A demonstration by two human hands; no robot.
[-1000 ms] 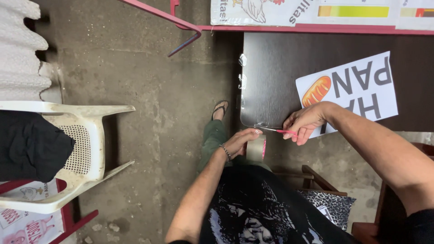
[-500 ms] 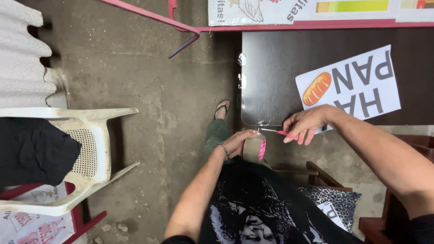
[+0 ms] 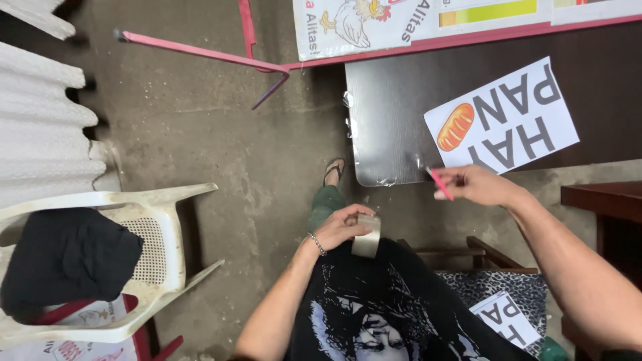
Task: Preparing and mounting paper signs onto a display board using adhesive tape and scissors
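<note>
The left hand (image 3: 342, 227) grips a tape roll (image 3: 366, 235) just under its fingers. The right hand (image 3: 471, 185) pinches a thin pink tool (image 3: 439, 183) that sticks out past its fingertips.

A stained grey concrete floor (image 3: 221, 147) fills the middle. Left of the hands stands a white plastic chair (image 3: 157, 247) with a black cloth (image 3: 67, 264) on its seat. Far left, corrugated white sheeting (image 3: 47, 127) runs along the edge. Above the hands lies a dark table (image 3: 401, 113) with bits of clear tape on its near edge. A pink metal frame (image 3: 221, 57) reaches out beyond it, under a printed banner (image 3: 374, 23). Right of the hands is dark wooden furniture (image 3: 598, 197); below them, a leopard-print cushion (image 3: 515, 287). Light is soft and even.
</note>
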